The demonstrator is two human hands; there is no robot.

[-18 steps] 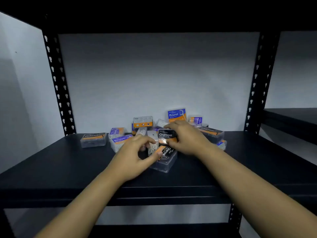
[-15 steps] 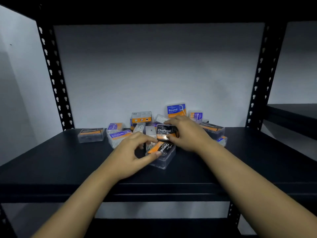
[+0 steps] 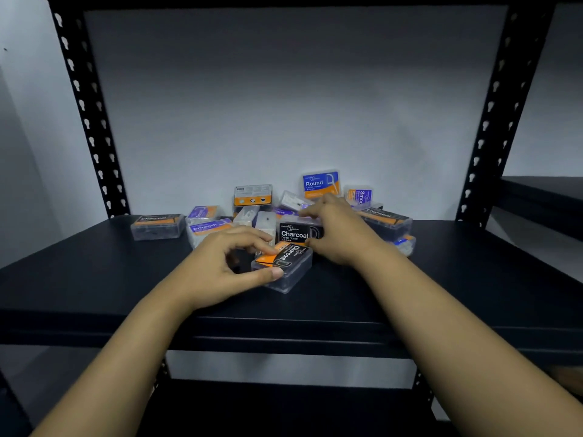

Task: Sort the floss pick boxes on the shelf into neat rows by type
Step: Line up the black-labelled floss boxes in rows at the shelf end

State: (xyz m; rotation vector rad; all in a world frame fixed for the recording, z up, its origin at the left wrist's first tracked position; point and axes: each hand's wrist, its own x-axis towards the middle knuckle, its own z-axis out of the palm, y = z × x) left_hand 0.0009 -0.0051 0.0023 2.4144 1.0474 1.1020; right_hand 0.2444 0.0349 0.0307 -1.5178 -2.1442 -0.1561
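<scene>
Two hands point(image 3: 220, 266) point(image 3: 340, 234) each pinching a Charcoal box point(image 3: 284, 263) point(image 3: 298, 233), bare shelf point(image 3: 94, 279) front edge

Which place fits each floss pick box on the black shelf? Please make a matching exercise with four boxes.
Things:
1. blue and orange "Round" plastic box
2. black "Charcoal" clear plastic box lying alone
3. purple and orange "Smooth" plastic box
4. black and orange "Charcoal" box lying flat in front

Places:
A. far left, apart from the pile
B. in the left hand
C. upright at the back wall
D. left part of the pile

Pairs: 1-C, 2-A, 3-D, 4-B

Boxes read Charcoal point(image 3: 295, 234), Round point(image 3: 320, 184) (also Smooth point(image 3: 209, 228)).
</scene>
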